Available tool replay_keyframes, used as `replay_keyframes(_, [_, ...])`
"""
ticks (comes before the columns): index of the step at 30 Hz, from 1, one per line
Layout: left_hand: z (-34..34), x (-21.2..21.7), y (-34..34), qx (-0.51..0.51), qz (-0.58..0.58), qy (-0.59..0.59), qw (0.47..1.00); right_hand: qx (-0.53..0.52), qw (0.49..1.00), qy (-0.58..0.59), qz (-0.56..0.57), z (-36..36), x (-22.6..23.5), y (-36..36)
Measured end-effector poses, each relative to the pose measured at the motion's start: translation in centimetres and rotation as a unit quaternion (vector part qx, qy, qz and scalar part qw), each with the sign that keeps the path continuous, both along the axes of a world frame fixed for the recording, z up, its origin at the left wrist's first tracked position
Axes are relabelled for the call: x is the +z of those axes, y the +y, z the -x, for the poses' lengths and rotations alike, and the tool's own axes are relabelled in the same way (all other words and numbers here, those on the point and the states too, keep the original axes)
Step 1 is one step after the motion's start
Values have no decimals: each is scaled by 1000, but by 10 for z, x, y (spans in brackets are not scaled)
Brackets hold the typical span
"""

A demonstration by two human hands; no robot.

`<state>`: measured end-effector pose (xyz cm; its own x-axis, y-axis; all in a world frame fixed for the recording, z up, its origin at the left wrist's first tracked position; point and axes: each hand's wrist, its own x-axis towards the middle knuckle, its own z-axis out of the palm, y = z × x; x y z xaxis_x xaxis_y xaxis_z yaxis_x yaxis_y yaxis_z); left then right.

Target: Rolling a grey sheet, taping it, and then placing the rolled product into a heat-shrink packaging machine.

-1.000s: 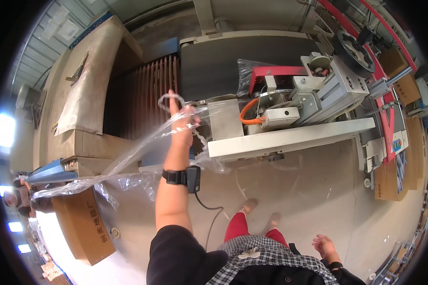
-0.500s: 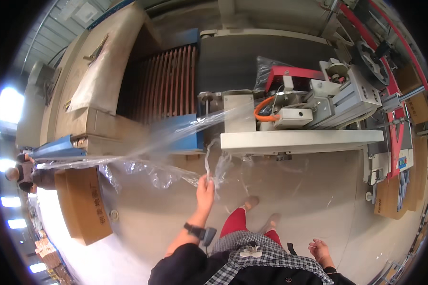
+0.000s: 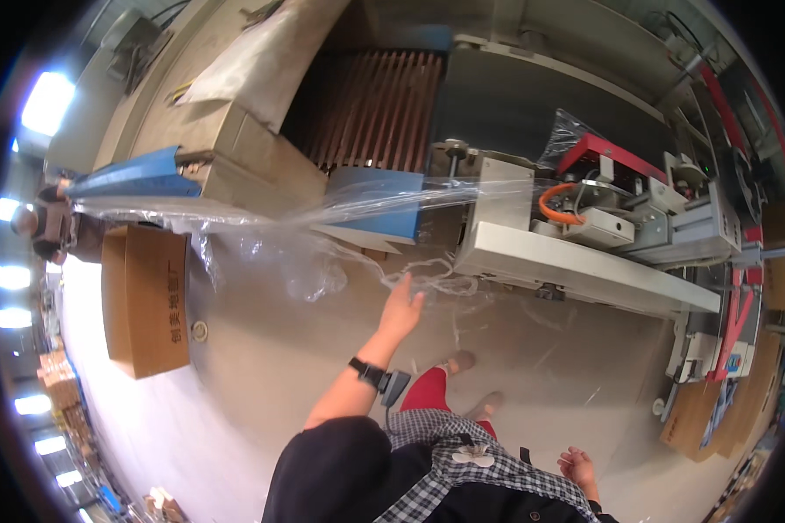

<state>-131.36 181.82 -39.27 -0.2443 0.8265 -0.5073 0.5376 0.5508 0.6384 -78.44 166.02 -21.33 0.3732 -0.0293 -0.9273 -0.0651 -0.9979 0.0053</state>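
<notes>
Long strands of clear plastic film [image 3: 323, 214] stretch from the far left, past the blue-edged machine, to the sealing unit on the right. My left hand [image 3: 399, 312] reaches forward just below a bunched, looped end of this film. Its thumb and fingers are apart, and nothing shows gripped between them. A crumpled sheet of the same film droops in the air to the left of that hand. My right hand [image 3: 576, 466] hangs low at my right side, fingers loosely curled and apart, with nothing in it.
A roller conveyor [image 3: 375, 113] leads to a dark belt [image 3: 523, 96]. The sealing unit [image 3: 606, 225] has a red bar and an orange hose. Cardboard boxes stand left [image 3: 153, 296] and right [image 3: 698, 418]. Another person [image 3: 61, 222] is at the far left, by the film's end.
My left hand has let go of the bunched film and moved slightly up and right. The film has shifted, and the view has turned left. My right hand stays low at my side.
</notes>
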Motion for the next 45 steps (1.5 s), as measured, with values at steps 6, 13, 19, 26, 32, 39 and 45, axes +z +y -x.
replay_keyframes(6, [-12,-63,97,14,-184,-63,981,19,1000,-15,11,20,5,3])
replay_keyframes(13, [-28,-92,193,31,-172,-282,943,12,999,-36,15,16,12,-1])
replay_keyframes(19, [-28,-109,218,163,46,-361,917,19,999,-29,39,25,9,4])
replay_keyframes(26, [-31,-64,212,53,-92,-364,925,13,999,-21,24,18,0,6])
replay_keyframes(32, [-27,-98,211,168,-118,-473,857,31,999,-30,7,27,0,20])
replay_keyframes(39, [-47,-65,216,174,-97,-470,860,36,998,-27,43,17,-4,13])
replay_keyframes(45, [-32,-122,215,208,-141,-521,815,33,999,-37,13,33,-5,31])
